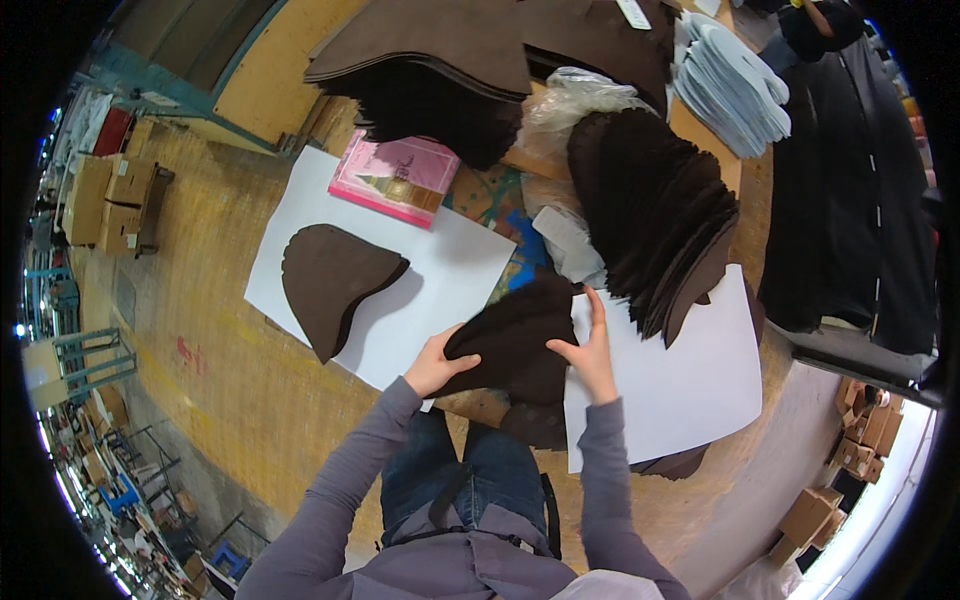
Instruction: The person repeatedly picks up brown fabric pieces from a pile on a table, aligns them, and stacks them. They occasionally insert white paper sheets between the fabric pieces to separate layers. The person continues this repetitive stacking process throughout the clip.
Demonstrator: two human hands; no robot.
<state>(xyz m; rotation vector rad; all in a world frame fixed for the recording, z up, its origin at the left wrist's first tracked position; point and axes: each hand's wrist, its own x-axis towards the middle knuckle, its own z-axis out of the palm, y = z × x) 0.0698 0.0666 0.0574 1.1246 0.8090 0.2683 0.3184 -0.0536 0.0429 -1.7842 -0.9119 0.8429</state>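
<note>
Between my hands is a stack of dark brown cut pieces (518,335), leather-like, with layered edges fanned out at the top. My left hand (432,366) grips its left corner, thumb over the top and fingers hidden beneath. At the right edge my right hand (590,350) holds on with the thumb on the face and the forefinger stretched up along the side. A similar curved brown stack (335,282) lies on the left white sheet (450,255). Another white sheet (670,390) lies under and beside my right hand.
A large fanned brown stack (655,215) stands at the right, with crumpled clear plastic (580,105) beside it. Further back are a tall brown pile (430,70), a pink box (395,178) and pale grey pieces (730,85). A person (820,30) is at the far right.
</note>
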